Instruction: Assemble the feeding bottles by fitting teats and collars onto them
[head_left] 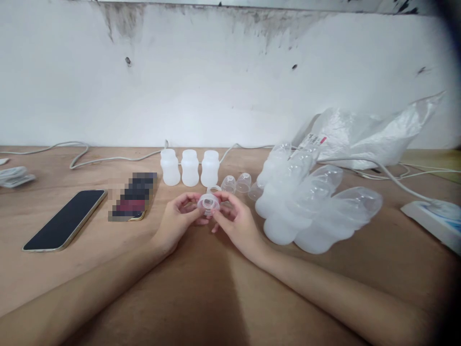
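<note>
My left hand point(176, 222) and my right hand point(236, 222) meet at the middle of the wooden table point(201, 298), both pinching a small clear plastic ring-shaped cap point(209, 203) held between their fingertips. Just behind it a white ring point(213, 189) lies on the table. Three small white bottles point(189, 167) stand upright in a row behind my hands. Two clear dome caps point(236, 183) sit to the right of them.
Stacks of clear bottles in plastic wrap point(309, 202) lie right of my hands, a crumpled plastic bag point(360, 137) behind them. A dark phone point(66, 219) and a second blurred phone point(134, 197) lie at left. White cables point(108, 157) run along the wall.
</note>
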The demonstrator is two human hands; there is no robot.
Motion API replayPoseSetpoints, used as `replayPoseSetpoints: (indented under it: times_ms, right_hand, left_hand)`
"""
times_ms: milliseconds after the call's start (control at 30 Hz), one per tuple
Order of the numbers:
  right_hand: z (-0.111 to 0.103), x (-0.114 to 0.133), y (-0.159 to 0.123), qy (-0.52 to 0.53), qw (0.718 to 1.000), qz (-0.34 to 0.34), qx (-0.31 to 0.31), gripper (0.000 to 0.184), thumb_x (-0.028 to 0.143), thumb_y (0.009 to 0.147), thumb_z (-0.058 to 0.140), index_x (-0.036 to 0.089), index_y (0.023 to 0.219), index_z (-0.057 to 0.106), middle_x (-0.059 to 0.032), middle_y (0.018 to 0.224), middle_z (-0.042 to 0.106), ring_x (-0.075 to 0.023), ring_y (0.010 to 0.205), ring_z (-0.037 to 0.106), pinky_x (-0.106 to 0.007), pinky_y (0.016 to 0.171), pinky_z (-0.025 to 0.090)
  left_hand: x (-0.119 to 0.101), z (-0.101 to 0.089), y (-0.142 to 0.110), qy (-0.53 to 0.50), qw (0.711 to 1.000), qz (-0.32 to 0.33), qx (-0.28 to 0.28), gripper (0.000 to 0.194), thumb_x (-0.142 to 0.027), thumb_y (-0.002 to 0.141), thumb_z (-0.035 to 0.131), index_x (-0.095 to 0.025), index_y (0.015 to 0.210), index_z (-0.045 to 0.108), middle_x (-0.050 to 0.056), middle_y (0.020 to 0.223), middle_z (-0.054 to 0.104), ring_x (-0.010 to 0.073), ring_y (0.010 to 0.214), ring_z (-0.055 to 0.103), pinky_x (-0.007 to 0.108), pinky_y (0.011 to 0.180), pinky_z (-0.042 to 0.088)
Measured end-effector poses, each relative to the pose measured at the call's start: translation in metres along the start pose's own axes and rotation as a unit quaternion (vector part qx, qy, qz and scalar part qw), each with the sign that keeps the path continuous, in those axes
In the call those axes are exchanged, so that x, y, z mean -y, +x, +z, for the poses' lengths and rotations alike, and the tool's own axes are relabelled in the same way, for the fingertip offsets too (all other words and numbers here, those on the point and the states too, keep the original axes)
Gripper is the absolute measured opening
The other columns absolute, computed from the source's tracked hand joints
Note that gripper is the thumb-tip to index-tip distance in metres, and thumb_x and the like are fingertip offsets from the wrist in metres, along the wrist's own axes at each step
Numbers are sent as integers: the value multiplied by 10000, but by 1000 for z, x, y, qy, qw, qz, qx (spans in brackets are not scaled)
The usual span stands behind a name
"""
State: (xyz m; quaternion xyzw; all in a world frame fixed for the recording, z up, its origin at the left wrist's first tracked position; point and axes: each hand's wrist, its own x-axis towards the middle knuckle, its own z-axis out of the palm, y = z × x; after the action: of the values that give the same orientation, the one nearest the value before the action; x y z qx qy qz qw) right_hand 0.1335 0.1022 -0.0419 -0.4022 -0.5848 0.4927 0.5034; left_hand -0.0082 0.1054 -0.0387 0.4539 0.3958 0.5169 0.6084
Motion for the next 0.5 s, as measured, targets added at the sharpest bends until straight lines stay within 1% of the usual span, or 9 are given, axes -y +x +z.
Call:
replayPoseSetpoints:
  times_ms: [133,267,400,500]
  right_hand:
    - [0,-3,0,-7,1000,-11,-6,239,240,721,588,217,935,484,-21,896,569,-125,671,600,-236,492,550]
    - [0,-3,0,-20,999,-24,-14,211,221,727,575,221,912,474,-4,853,558,-112,623,597,-243,510,547]
    - [0,-1,-1,-49,998,-38,-19,202,201,735,558,225,913,466,11,782,553,-118,620,601,-257,558,542]
    - [1,0,-2,-76,996,-48,-30,191,195,732,553,224,900,466,3,819,560,-117,631,607,-256,582,531]
  left_hand:
    - [-1,3,-1,13,1000,5,-15,275,-237,621,731,-144,796,540,5,799,664,100,624,624,216,571,533]
    - [-1,5,-3,20,1000,8,-7,277,-217,625,724,-152,787,509,-11,727,663,102,566,626,217,551,521]
    - [-1,7,-5,44,998,37,-5,255,-228,650,700,-156,768,485,-17,683,656,108,528,622,234,534,523]
    - [1,8,-5,66,996,62,-11,240,-238,668,685,-153,762,482,-12,701,649,106,530,616,235,521,523]
